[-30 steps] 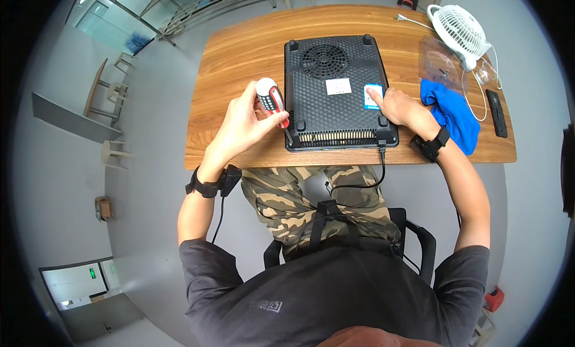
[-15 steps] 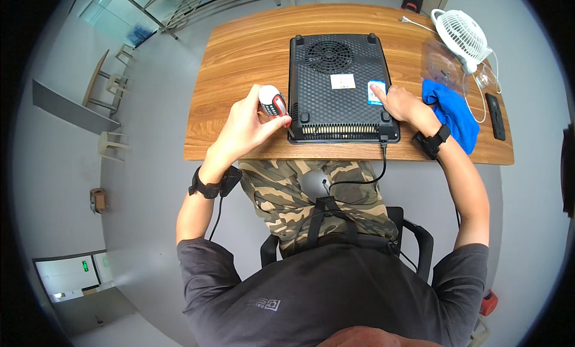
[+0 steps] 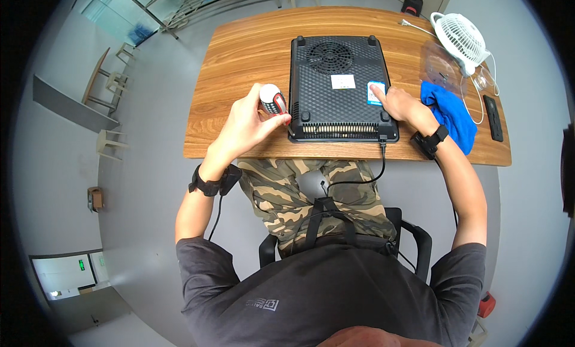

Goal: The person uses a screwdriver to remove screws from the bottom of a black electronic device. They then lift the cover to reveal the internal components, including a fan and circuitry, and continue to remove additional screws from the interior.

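Work in progress on an upturned black appliance (image 3: 341, 107), which lies near the front edge of the wooden table (image 3: 239, 65), between the two hands. The left hand (image 3: 244, 122) has its grip closed around a red, white and black screwdriver (image 3: 272, 99), its shaft at the appliance's near left corner; whether the tip is seated in a screw is too small to tell. The right hand (image 3: 406, 104) rests on the right edge, index finger on a blue-and-white label (image 3: 375, 93); whether its other fingers grip anything cannot be told. The stage appears intermediate: the base cover is in place, the corner is being worked, and the fasteners done or remaining cannot be counted.

Count: one appliance, with four feet, one round vent (image 3: 330, 58), two labels and one black cord (image 3: 383, 158); one screwdriver; one white fan (image 3: 460, 37); one blue cloth (image 3: 449, 116); one black bar (image 3: 493, 118).
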Tool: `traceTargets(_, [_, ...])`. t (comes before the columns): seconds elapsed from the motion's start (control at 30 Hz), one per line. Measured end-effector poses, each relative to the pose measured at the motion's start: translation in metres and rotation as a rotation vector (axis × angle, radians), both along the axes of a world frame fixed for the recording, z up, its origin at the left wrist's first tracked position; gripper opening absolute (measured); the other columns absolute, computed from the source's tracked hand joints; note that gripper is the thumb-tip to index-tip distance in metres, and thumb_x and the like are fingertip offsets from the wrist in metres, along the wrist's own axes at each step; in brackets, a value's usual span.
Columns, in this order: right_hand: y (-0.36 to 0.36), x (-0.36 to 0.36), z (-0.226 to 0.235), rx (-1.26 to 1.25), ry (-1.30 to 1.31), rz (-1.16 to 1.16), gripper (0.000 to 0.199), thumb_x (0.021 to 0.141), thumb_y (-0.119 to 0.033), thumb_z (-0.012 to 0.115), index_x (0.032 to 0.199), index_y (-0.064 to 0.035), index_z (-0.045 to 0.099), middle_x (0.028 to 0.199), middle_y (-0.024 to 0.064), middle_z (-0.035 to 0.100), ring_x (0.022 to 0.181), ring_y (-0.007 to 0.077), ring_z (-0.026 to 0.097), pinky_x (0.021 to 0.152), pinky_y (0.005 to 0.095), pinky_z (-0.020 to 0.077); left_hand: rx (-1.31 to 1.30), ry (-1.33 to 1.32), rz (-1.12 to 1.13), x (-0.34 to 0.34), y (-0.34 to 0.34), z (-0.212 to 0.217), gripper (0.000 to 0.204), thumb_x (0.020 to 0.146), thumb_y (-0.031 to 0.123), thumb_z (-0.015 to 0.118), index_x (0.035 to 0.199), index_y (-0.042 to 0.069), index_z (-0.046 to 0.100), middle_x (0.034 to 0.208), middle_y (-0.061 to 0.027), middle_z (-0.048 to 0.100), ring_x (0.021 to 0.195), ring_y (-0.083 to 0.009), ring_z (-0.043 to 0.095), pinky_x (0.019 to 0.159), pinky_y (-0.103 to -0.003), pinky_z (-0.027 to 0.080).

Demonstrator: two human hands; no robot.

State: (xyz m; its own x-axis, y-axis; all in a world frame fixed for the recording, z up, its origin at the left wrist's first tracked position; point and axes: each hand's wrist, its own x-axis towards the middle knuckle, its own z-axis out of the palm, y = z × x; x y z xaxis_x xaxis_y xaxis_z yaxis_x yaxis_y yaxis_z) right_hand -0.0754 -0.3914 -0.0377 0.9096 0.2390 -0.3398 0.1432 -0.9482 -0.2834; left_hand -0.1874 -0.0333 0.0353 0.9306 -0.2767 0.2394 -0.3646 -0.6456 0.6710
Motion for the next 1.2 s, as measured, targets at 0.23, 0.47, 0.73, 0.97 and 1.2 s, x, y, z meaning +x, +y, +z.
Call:
traceTargets(0.23, [-0.001,0.002,-0.009,0.018,-0.024,-0.037,0.1,0.103,-0.072,0.02,0.12,0.0161,0.064,0.123,0.0399,0.062,0.12,0.0518,0.059,0.108,0.0526,0.0438,-0.011,-0.003,-0.013,0.002,-0.001,0.0,0.04,0.087,0.021,0.085,0.106,0.001,0.055,0.09,-0.0109,0.074,0.072,-0.0167,0.07,0.067,-0.029,0.055])
traceTargets(0.47, [-0.002,0.001,-0.008,0.041,-0.032,-0.024,0.101,0.102,-0.073,0.02,0.121,0.0162,0.064,0.122,0.0401,0.063,0.119,0.0518,0.059,0.108,0.0523,0.0438,0.009,-0.007,0.002,0.003,-0.001,-0.005,0.042,0.086,0.021,0.086,0.108,0.001,0.055,0.089,-0.0104,0.073,0.071,-0.0158,0.069,0.066,-0.028,0.055])
traceTargets(0.73, [0.001,0.001,-0.002,0.018,-0.007,-0.046,0.1,0.102,-0.074,0.02,0.119,0.0114,0.068,0.117,0.0387,0.065,0.117,0.0518,0.061,0.107,0.0518,0.0446,-0.027,-0.019,-0.004,0.002,-0.003,-0.009,0.045,0.081,0.02,0.09,0.106,0.003,0.056,0.088,-0.0094,0.072,0.074,-0.0159,0.069,0.068,-0.03,0.056])
traceTargets(0.97, [0.013,0.005,0.05,-0.286,-0.26,0.234,0.076,0.102,-0.065,0.045,0.094,0.0039,0.076,0.096,0.0251,0.074,0.093,0.0418,0.073,0.082,0.0505,0.0584,0.01,-0.004,-0.036,0.004,-0.006,-0.004,0.05,0.077,0.025,0.093,0.102,0.006,0.054,0.085,-0.004,0.073,0.076,-0.0114,0.07,0.066,-0.027,0.056])
traceTargets(1.2, [0.139,-0.037,0.143,0.23,-0.664,0.718,0.058,0.097,-0.054,0.061,0.09,0.0033,0.071,0.073,0.0223,0.07,0.075,0.042,0.072,0.068,0.0484,0.0592,0.048,-0.03,0.015,0.002,0.003,-0.01,0.046,0.079,0.019,0.091,0.114,0.004,0.065,0.086,-0.0042,0.075,0.078,-0.0113,0.071,0.069,-0.028,0.056])
